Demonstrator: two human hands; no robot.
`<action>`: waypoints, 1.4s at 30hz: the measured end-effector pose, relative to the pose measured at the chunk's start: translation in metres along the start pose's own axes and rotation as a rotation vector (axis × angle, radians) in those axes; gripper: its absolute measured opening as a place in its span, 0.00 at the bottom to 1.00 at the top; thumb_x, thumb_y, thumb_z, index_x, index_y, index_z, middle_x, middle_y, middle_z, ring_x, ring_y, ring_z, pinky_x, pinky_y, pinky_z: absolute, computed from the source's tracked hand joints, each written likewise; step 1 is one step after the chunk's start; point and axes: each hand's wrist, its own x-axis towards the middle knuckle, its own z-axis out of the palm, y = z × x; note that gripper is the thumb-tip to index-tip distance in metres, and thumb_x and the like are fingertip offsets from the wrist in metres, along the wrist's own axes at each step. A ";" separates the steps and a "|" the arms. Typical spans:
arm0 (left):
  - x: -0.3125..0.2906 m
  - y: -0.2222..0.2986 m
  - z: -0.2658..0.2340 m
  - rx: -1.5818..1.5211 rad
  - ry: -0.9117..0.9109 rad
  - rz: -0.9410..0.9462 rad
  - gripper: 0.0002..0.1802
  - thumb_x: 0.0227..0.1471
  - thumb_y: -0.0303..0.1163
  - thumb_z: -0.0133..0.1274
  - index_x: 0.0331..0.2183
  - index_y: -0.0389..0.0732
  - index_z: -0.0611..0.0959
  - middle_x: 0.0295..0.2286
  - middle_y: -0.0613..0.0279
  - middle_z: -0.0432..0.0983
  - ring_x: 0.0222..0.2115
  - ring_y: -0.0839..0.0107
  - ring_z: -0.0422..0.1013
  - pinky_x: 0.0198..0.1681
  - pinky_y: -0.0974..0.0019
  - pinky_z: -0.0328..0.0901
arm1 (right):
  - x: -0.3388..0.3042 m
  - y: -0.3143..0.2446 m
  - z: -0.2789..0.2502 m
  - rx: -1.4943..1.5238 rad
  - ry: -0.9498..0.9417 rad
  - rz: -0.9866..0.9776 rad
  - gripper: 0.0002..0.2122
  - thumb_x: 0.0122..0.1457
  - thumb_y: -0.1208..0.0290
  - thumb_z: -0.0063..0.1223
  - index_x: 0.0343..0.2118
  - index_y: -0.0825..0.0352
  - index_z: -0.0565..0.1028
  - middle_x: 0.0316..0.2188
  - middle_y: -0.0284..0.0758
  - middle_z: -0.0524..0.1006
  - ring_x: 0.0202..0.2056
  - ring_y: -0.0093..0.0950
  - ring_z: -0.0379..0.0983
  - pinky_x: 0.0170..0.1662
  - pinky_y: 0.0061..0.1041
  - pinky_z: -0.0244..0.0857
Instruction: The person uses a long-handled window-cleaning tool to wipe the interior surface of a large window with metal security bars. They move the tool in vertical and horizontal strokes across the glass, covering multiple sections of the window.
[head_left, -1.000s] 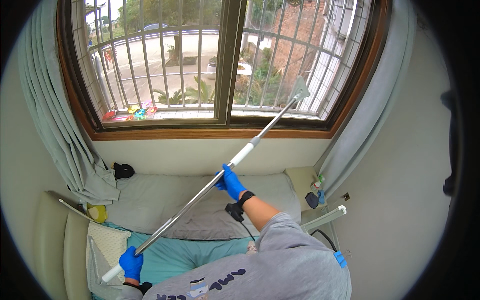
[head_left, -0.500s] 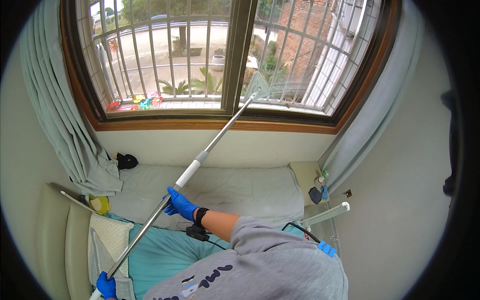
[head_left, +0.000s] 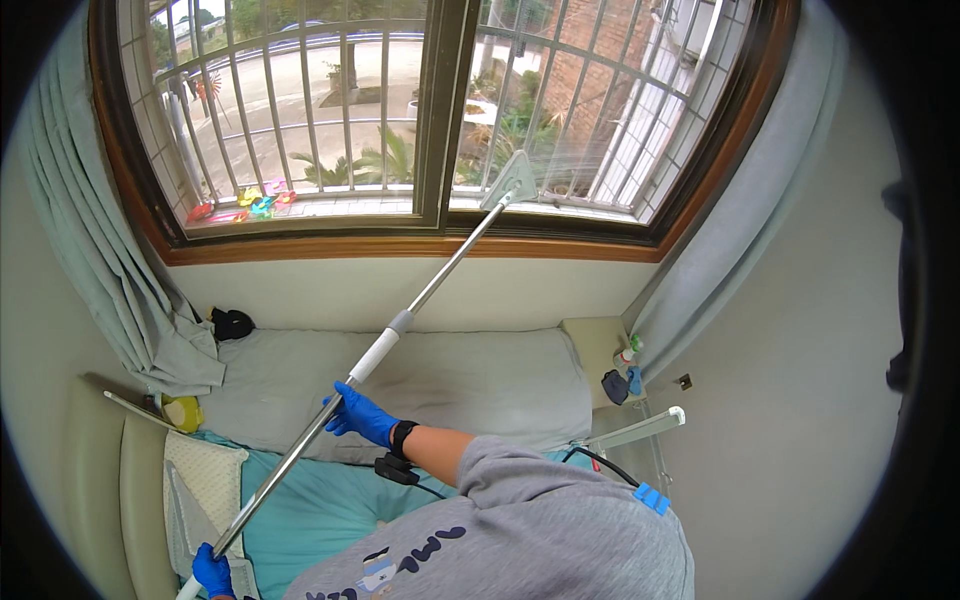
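Looking down from head height, the view shows a person in a grey sweatshirt and blue gloves holding a long-handled window cleaner (head_left: 420, 300) up toward a barred window (head_left: 440, 110). The pole runs on a slant from the lower left edge to the glass, where its pale triangular head (head_left: 512, 180) rests against the pane right of the central window post, low down and just above the wooden sill (head_left: 400, 246). The right hand (head_left: 362, 414) is closed around the metal shaft just below a white foam grip, with a dark band on the wrist. The left hand (head_left: 212, 571) is wrapped around the bottom end of the pole at the lower left corner of the picture.

Beneath the pole lies a bed with a grey pillow (head_left: 480, 385) and a teal sheet (head_left: 315, 505). A pale green curtain (head_left: 95, 260) hangs bunched at the left of the window, and a small black object (head_left: 232, 323) sits beside its foot. At the right of the pillow, a small bedside shelf (head_left: 598, 345) carries a spray bottle (head_left: 627, 350).
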 end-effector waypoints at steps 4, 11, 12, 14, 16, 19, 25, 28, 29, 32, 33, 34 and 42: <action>0.003 0.039 0.014 0.040 0.081 0.081 0.08 0.35 0.29 0.54 0.17 0.41 0.70 0.15 0.50 0.65 0.18 0.48 0.65 0.21 0.53 0.57 | -0.017 -0.013 -0.038 0.007 0.040 -0.038 0.29 0.55 0.40 0.37 0.41 0.68 0.70 0.26 0.40 0.75 0.25 0.30 0.75 0.27 0.26 0.70; 0.025 0.132 0.018 -0.014 0.014 0.147 0.08 0.30 0.25 0.53 0.17 0.42 0.70 0.15 0.52 0.66 0.19 0.49 0.65 0.21 0.53 0.57 | -0.050 -0.053 -0.114 0.081 0.147 -0.106 0.29 0.54 0.41 0.40 0.39 0.69 0.71 0.26 0.41 0.75 0.24 0.31 0.74 0.27 0.28 0.69; 0.028 0.149 0.022 0.019 0.039 0.167 0.07 0.29 0.25 0.53 0.17 0.43 0.70 0.16 0.53 0.66 0.19 0.50 0.65 0.22 0.53 0.58 | -0.057 -0.059 -0.126 0.087 0.173 -0.142 0.29 0.54 0.41 0.40 0.38 0.69 0.72 0.25 0.41 0.75 0.23 0.31 0.74 0.27 0.27 0.69; 0.035 0.182 0.027 0.025 0.066 0.189 0.07 0.29 0.25 0.53 0.17 0.43 0.70 0.16 0.53 0.66 0.19 0.50 0.65 0.22 0.53 0.58 | -0.069 -0.075 -0.151 0.092 0.213 -0.174 0.29 0.55 0.41 0.40 0.37 0.69 0.72 0.25 0.41 0.75 0.22 0.31 0.74 0.26 0.27 0.69; 0.045 0.217 0.034 0.033 0.068 0.186 0.07 0.29 0.25 0.53 0.17 0.43 0.71 0.16 0.54 0.67 0.19 0.50 0.66 0.22 0.53 0.58 | -0.083 -0.093 -0.176 0.097 0.254 -0.225 0.28 0.55 0.42 0.39 0.35 0.68 0.73 0.24 0.41 0.75 0.22 0.31 0.73 0.25 0.27 0.68; 0.058 0.264 0.039 0.008 0.014 0.213 0.07 0.31 0.26 0.54 0.16 0.43 0.71 0.15 0.54 0.67 0.18 0.50 0.66 0.21 0.53 0.58 | -0.101 -0.121 -0.213 0.101 0.311 -0.243 0.27 0.56 0.42 0.39 0.33 0.67 0.73 0.22 0.40 0.75 0.21 0.31 0.73 0.24 0.27 0.68; 0.084 0.355 0.044 -0.067 0.042 0.330 0.08 0.30 0.28 0.55 0.16 0.43 0.70 0.15 0.54 0.67 0.18 0.51 0.67 0.20 0.53 0.58 | -0.132 -0.170 -0.277 0.055 0.447 -0.335 0.26 0.57 0.43 0.37 0.31 0.65 0.73 0.19 0.37 0.75 0.18 0.28 0.72 0.20 0.24 0.66; 0.097 0.390 0.040 -0.066 0.018 0.357 0.09 0.29 0.29 0.56 0.17 0.44 0.70 0.17 0.55 0.68 0.19 0.53 0.67 0.21 0.53 0.58 | -0.146 -0.192 -0.296 0.062 0.510 -0.365 0.25 0.58 0.44 0.36 0.31 0.65 0.74 0.20 0.36 0.75 0.19 0.27 0.71 0.23 0.24 0.65; 0.102 0.396 0.036 -0.042 0.026 0.358 0.09 0.29 0.29 0.56 0.17 0.44 0.70 0.17 0.55 0.68 0.19 0.53 0.67 0.21 0.53 0.58 | -0.146 -0.197 -0.297 0.068 0.509 -0.356 0.25 0.58 0.44 0.36 0.31 0.65 0.73 0.21 0.36 0.75 0.20 0.27 0.71 0.23 0.23 0.65; 0.115 0.403 0.027 0.029 0.051 0.340 0.10 0.28 0.29 0.56 0.17 0.45 0.70 0.17 0.57 0.68 0.19 0.54 0.67 0.21 0.53 0.59 | -0.146 -0.209 -0.291 0.071 0.513 -0.334 0.24 0.58 0.44 0.35 0.32 0.64 0.72 0.23 0.35 0.76 0.21 0.26 0.72 0.23 0.23 0.65; 0.117 0.400 0.023 0.031 0.056 0.329 0.10 0.28 0.29 0.56 0.17 0.45 0.70 0.17 0.57 0.68 0.19 0.54 0.67 0.21 0.53 0.59 | -0.144 -0.210 -0.285 0.063 0.517 -0.332 0.24 0.58 0.44 0.35 0.32 0.64 0.72 0.23 0.35 0.76 0.22 0.26 0.73 0.23 0.23 0.65; 0.120 0.395 0.019 0.036 0.064 0.323 0.09 0.28 0.29 0.56 0.17 0.45 0.70 0.17 0.58 0.68 0.18 0.54 0.67 0.21 0.53 0.59 | -0.142 -0.211 -0.279 0.051 0.544 -0.326 0.24 0.59 0.45 0.35 0.32 0.64 0.72 0.23 0.35 0.76 0.22 0.26 0.73 0.24 0.24 0.66; 0.124 0.284 0.015 -0.095 0.055 0.221 0.06 0.30 0.28 0.52 0.16 0.41 0.72 0.15 0.51 0.69 0.19 0.49 0.68 0.21 0.54 0.60 | -0.101 -0.181 -0.180 -0.032 0.420 -0.244 0.24 0.59 0.44 0.35 0.34 0.64 0.72 0.23 0.36 0.75 0.22 0.27 0.73 0.23 0.25 0.67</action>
